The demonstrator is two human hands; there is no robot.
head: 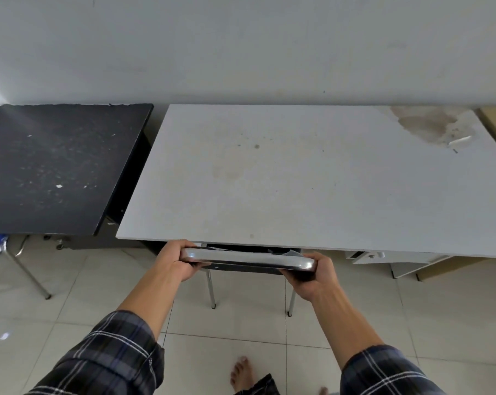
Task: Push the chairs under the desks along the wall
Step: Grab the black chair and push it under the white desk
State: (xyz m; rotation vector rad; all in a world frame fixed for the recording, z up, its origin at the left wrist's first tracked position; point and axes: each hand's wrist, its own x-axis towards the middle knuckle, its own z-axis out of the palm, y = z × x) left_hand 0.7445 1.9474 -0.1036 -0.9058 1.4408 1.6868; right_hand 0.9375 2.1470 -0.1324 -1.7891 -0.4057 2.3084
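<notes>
A chair with a chrome back rail [249,258] and thin metal legs stands tucked under the white desk [298,181]. Its seat is hidden beneath the desktop; only the back rail and two rear legs show. My left hand [174,259] grips the left end of the rail. My right hand [312,276] grips the right end. A black desk [56,169] stands to the left against the wall. A second chair [1,249], blue with metal legs, pokes out from under the black desk's front edge at far left.
A white wall runs behind both desks. A narrow gap separates the two desks. White drawers or a cabinet [383,256] sit under the white desk's right side, with cardboard [446,266] beside them. The floor is pale tile; my bare foot [241,372] shows below.
</notes>
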